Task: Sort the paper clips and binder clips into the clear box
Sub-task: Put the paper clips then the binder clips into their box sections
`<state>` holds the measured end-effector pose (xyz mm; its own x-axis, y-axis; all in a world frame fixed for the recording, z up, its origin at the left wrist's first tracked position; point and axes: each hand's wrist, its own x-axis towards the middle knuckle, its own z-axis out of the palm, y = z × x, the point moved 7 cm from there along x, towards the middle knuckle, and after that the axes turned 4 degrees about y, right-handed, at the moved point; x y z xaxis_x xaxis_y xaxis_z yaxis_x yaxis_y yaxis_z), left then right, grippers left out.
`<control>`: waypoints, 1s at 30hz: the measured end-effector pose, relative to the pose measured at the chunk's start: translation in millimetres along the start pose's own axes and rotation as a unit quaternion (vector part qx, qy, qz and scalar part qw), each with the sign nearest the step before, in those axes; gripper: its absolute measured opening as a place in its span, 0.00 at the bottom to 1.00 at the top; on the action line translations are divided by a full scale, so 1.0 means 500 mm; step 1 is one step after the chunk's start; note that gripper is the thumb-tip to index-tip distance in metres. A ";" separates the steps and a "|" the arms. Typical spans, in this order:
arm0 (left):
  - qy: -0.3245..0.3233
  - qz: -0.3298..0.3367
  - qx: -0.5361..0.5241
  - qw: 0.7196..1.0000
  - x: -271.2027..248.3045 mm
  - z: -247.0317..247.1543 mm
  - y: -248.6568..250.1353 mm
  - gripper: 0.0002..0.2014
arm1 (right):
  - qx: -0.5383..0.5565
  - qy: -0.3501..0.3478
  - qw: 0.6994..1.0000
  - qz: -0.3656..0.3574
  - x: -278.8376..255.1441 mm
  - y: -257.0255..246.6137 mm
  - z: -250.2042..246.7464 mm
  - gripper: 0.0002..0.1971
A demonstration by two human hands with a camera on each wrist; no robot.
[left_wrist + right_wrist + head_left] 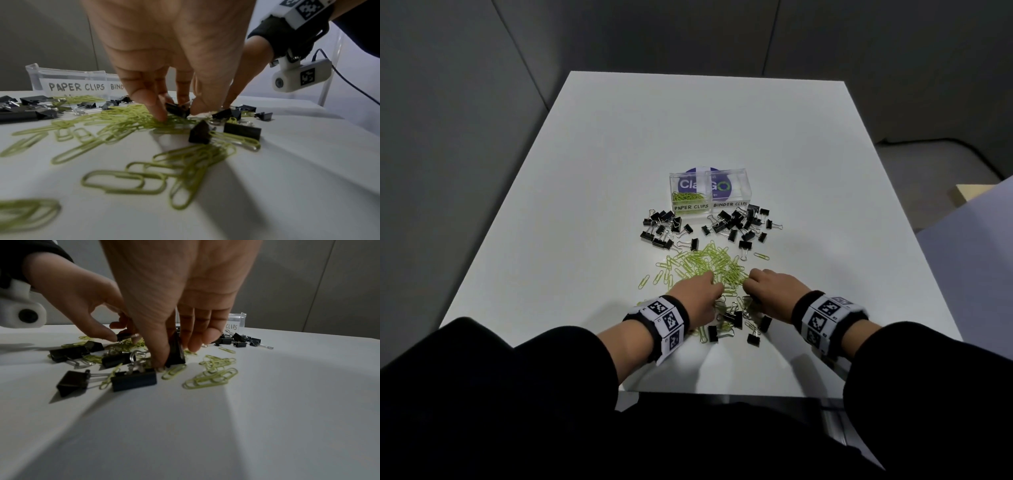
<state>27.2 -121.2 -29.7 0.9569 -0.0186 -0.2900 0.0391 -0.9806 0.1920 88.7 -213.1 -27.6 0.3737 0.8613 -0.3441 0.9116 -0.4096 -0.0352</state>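
A clear two-part box [709, 202] labelled PAPER CLIPS and BINDER CLIPS stands mid-table, with green paper clips [688, 197] in its left part. In front of it lie black binder clips [736, 222] in two clusters, then a pile of green paper clips [709, 263]. Both hands reach down into the near edge of that pile. My left hand [179, 112] pinches a black binder clip [176, 109] between thumb and fingers. My right hand [174, 356] grips another black binder clip [175, 353], held upright between thumb and fingers.
More binder clips [736, 322] and paper clips lie mixed under and just behind the hands. The white table [688, 113] stretches bare beyond the box. Its near edge is close under my wrists. A dark cable [941, 144] runs on the floor at right.
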 end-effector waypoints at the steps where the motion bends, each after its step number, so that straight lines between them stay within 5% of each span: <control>1: 0.012 -0.004 -0.010 1.000 0.000 -0.008 -0.003 0.13 | 0.004 0.002 1.000 0.001 0.000 0.001 -0.002 0.13; 9: 0.050 -0.043 -0.087 0.994 -0.001 -0.041 -0.059 0.11 | 0.080 -0.017 0.996 0.044 -0.014 0.008 -0.021 0.01; 13: -0.024 -0.031 -0.068 0.997 -0.014 -0.011 -0.074 0.06 | 0.166 -0.036 0.977 0.129 -0.023 0.035 -0.009 0.13; 19: -0.036 0.047 -0.053 0.997 -0.033 0.003 -0.051 0.08 | 0.094 -0.055 0.989 0.097 -0.045 0.016 0.013 0.22; 24: -0.065 0.077 -0.011 0.995 -0.038 0.020 -0.038 0.21 | 0.075 -0.060 0.990 0.106 -0.028 0.008 0.040 0.20; 30: -0.054 0.070 -0.017 0.996 -0.027 0.020 -0.036 0.18 | 0.153 -0.072 0.976 0.133 -0.003 0.010 0.042 0.17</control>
<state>10.8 -105.3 -38.7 0.9175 -0.1773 -0.3561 -0.0815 -0.9599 0.2682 88.9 -222.5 -46.8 0.5425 0.6694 -0.5076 0.6827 -0.7033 -0.1979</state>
